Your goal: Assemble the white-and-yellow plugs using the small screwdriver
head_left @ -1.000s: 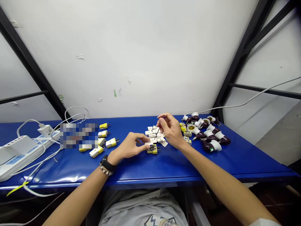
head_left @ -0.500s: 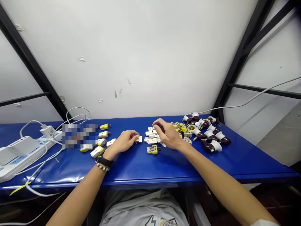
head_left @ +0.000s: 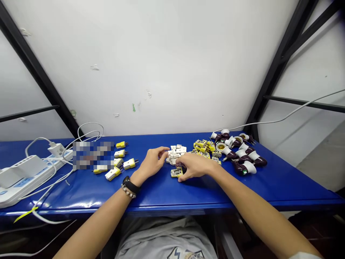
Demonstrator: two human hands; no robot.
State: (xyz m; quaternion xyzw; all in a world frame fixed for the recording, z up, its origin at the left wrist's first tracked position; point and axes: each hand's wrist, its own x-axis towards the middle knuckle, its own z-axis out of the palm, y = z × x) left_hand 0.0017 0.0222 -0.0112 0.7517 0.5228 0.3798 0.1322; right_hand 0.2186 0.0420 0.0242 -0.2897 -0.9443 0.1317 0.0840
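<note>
My left hand, with a dark watch and a beaded bracelet on its wrist, is at the left edge of a pile of white plastic plug covers. Its thumb and index finger are apart, their tips by the nearest covers; I cannot tell if they touch one. In front of the pile, my right hand has thumb and fingers closed around a yellow plug half, its inner side facing up on the blue table. The hand hides that plug's right end.
Yellow plug halves are heaped right of the covers, with dark-and-white lamp holders beyond. Several white-and-yellow plugs lie left. A white power strip with looping cables and a blurred patch occupy the blue table's left side.
My left hand has moved right to the pile; the white piece at its fingertips no longer shows separately. My right hand has come down from above the pile onto the yellow plug half.
</note>
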